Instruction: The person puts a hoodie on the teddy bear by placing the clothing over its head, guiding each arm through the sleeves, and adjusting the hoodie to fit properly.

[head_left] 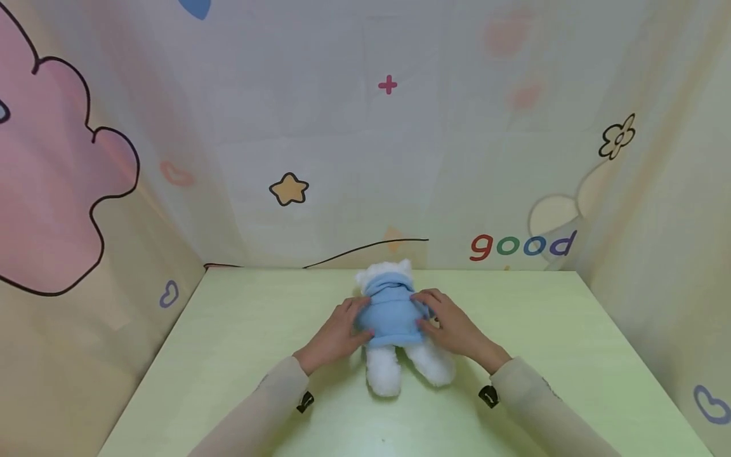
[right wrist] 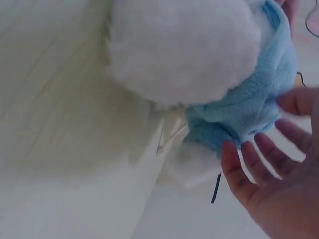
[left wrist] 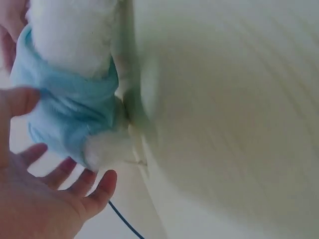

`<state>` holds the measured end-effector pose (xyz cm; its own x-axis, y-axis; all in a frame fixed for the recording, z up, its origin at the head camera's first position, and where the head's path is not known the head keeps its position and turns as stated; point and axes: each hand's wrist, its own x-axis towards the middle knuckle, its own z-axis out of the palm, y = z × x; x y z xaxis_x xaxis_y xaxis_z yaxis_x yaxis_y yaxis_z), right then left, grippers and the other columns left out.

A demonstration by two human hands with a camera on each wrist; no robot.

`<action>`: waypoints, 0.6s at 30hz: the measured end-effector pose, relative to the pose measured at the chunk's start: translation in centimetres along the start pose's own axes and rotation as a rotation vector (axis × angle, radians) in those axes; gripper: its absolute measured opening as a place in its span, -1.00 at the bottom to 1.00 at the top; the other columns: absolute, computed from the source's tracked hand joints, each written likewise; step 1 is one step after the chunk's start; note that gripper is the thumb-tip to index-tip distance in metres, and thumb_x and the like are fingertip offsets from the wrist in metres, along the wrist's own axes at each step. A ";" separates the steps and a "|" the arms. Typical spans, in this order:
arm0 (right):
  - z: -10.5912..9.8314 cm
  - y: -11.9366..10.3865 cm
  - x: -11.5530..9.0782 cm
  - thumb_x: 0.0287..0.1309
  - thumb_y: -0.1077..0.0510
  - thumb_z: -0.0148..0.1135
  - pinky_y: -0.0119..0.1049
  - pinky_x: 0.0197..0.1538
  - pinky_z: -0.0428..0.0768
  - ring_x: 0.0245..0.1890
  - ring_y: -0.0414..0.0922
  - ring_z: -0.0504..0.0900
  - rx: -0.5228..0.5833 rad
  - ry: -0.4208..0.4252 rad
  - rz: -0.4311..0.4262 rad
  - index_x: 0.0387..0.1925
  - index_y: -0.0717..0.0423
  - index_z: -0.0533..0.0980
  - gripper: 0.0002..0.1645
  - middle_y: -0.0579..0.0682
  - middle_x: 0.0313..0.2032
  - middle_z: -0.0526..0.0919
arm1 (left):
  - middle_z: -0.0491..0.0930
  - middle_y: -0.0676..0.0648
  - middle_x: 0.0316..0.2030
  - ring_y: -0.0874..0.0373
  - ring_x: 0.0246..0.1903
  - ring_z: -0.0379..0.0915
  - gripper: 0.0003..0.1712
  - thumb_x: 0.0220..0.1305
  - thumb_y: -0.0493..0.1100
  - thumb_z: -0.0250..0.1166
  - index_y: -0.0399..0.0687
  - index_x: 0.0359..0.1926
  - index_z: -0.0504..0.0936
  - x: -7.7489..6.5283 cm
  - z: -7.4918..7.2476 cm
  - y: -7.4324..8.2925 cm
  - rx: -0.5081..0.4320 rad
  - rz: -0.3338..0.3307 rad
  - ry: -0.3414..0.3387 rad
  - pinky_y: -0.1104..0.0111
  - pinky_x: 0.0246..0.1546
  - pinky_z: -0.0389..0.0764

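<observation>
A white plush toy (head_left: pixel 384 374) in a blue hooded top (head_left: pixel 393 320) lies on the table, its head toward the back edge and its legs toward me. No face shows on it. My left hand (head_left: pixel 337 333) touches the left side of the top with relaxed, spread fingers. Against the opposite side rests my right hand (head_left: pixel 454 327), its thumb and fingertips on the fabric. In the left wrist view, the thumb meets the blue top (left wrist: pixel 70 107) while the other fingers lie spread along it. The right wrist view shows a fluffy white leg (right wrist: pixel 184 50) close up beside the spread fingers.
The pale green table (head_left: pixel 240 343) is enclosed by printed cloth walls (head_left: pixel 320 114). Its back edge meets the cloth just beyond the toy's head. Dark clips or straps (head_left: pixel 488 396) hang under both sleeves.
</observation>
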<state>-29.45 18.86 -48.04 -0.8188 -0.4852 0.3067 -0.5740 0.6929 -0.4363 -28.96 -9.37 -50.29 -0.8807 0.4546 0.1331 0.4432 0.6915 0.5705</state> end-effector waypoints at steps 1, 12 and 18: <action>-0.3 0.3 0.1 0.27 0.23 0.23 -0.07 -0.03 0.61 0.06 0.05 0.55 0.011 0.031 0.017 0.24 0.13 0.42 -0.49 0.12 0.18 0.48 | 0.21 -0.20 0.41 -0.13 0.37 0.21 -0.29 0.43 0.00 0.14 -0.09 0.48 0.14 0.0 -0.2 -0.3 -0.048 -0.025 0.014 0.02 0.31 0.35; -1.7 3.5 0.7 0.35 0.23 0.13 -0.10 -0.13 0.67 -0.11 0.15 0.70 0.141 -0.151 0.305 0.16 0.27 0.43 -0.61 0.33 0.08 0.60 | 0.61 -0.29 -0.03 -0.01 -0.19 0.66 -0.62 0.29 -0.34 0.20 -0.33 0.12 0.50 1.1 -0.7 -2.5 -0.406 -0.316 0.028 0.26 -0.21 0.68; -1.0 3.6 0.5 0.40 0.24 0.06 -0.25 -0.36 0.65 -0.29 0.07 0.71 0.239 -0.139 0.313 -0.08 0.22 0.47 -0.85 0.27 -0.09 0.67 | 0.63 -0.27 -0.12 -0.05 -0.27 0.69 -0.61 0.37 -0.30 0.16 -0.25 0.18 0.40 1.3 -0.1 -2.6 -0.624 -0.363 -0.021 0.19 -0.17 0.69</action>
<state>-31.94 21.64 -48.60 -0.9367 -0.3497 0.0186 -0.2684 0.6827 -0.6796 -31.24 -10.64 -51.52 -0.9479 0.2722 -0.1652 -0.0609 0.3544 0.9331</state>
